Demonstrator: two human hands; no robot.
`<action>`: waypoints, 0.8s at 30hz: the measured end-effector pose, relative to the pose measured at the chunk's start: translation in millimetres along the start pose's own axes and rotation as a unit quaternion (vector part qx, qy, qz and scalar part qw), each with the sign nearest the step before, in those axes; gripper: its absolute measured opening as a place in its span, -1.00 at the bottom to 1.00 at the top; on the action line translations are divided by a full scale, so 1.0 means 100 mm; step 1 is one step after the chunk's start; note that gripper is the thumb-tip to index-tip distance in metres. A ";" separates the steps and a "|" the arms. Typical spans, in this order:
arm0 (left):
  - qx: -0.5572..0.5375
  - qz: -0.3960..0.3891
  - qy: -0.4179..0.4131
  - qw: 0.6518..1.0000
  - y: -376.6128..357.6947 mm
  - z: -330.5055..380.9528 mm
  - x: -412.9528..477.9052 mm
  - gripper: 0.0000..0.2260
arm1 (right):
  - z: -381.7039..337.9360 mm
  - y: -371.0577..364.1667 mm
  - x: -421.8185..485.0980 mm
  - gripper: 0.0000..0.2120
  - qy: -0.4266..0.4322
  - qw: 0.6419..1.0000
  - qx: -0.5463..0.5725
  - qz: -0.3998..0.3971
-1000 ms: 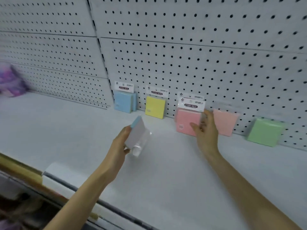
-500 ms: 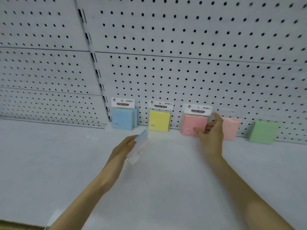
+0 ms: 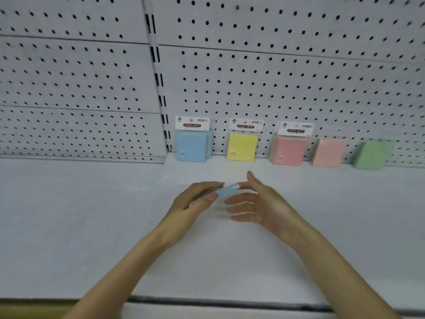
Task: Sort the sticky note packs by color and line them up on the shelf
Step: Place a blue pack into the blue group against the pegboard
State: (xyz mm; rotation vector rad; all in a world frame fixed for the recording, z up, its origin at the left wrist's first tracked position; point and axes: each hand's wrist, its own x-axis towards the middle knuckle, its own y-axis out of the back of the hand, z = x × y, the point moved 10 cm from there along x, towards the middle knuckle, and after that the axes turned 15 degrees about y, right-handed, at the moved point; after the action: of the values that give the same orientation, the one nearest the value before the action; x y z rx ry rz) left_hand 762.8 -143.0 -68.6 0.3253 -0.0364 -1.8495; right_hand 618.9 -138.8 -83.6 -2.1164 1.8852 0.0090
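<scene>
White pegboard wall (image 3: 276, 77), black-slotted upright (image 3: 158, 79), yellowish strip lower left (image 3: 34, 305)

Flat, cool light is spreading evenly over the shelf (image 3: 92, 215), leaving barely any shadow. The pegboard (image 3: 299, 77) holes are stretching and smearing toward its upper corners; everything is looking soft.

Blue packs (image 3: 190, 146), a yellow pack (image 3: 242, 147), a labelled pink pack (image 3: 288, 150), a bare pink pack (image 3: 327, 152) and a green pack (image 3: 371, 154) are lined up along the back of the shelf (image 3: 92, 215). A loose blue pack (image 3: 224, 191) is held edge-on in the left hand (image 3: 195, 201).
</scene>
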 end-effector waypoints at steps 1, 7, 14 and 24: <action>0.008 -0.005 -0.008 1.000 0.02 -0.01 -0.03 -0.60 | 0.04 -0.15 -0.05 -0.56 -0.013 1.000 0.023 -0.013; 0.047 -0.036 -0.045 0.997 0.18 0.00 -0.23 -0.61 | 0.17 -0.60 -0.19 -0.61 -0.033 0.989 0.146 -0.017; 0.073 -0.048 -0.060 0.994 0.37 -0.07 -0.27 -0.64 | 0.16 -0.83 -0.24 -0.60 -0.038 0.977 0.209 -0.006; 0.044 -0.038 -0.057 0.997 0.52 -0.16 -0.20 -0.57 | 0.20 -0.94 -0.16 -0.70 -0.026 0.974 0.225 0.012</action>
State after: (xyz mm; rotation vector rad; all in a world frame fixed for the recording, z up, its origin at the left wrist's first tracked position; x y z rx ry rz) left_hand 820.8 -137.3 -69.9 0.2853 -0.1880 -1.9440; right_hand 712.1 -110.1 -78.9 -1.7660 1.6875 -0.3237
